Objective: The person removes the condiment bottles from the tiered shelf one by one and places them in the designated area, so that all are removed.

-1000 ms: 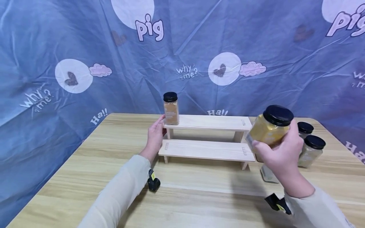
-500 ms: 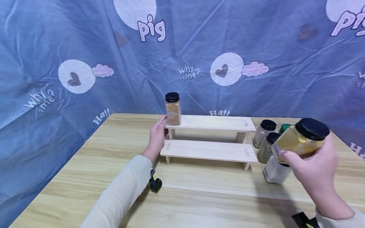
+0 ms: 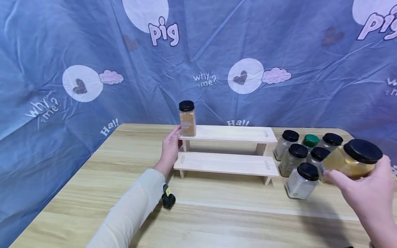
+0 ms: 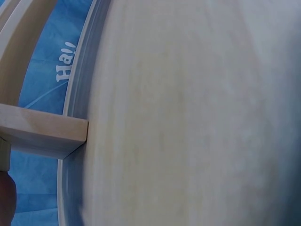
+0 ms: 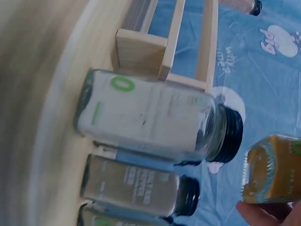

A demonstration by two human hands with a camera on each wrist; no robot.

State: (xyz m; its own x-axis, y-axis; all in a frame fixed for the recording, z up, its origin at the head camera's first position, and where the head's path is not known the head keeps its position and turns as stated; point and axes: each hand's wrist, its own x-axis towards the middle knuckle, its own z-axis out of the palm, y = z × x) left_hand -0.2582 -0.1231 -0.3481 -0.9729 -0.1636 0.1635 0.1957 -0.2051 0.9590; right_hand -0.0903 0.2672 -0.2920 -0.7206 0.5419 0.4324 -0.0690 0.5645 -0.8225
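Note:
On the right of the head view, my right hand [image 3: 369, 193] grips a spice jar of yellow powder [image 3: 344, 163] with a black lid. The jar is tilted and held above the table; in the right wrist view its orange-yellow contents [image 5: 280, 165] show at the fingertips. My left hand [image 3: 169, 150] holds the left end of a two-tier wooden shelf [image 3: 229, 163] by its upper tier, with some fingers hidden behind the wood. A spice jar of light brown powder [image 3: 187, 123] stands upright at the left end of the top board [image 3: 232, 132].
Right of the shelf stand several jars, among them a white-filled jar [image 3: 301, 184], a grey-brown one [image 3: 291, 163] and one with a green lid [image 3: 311, 140]. All rest on the wooden table [image 3: 217, 213]. A blue printed cloth [image 3: 198, 41] hangs behind.
My right hand has carried the yellow jar rightward and lower, away from the shelf, bringing the jars behind it into view. The left hand keeps its place at the shelf.

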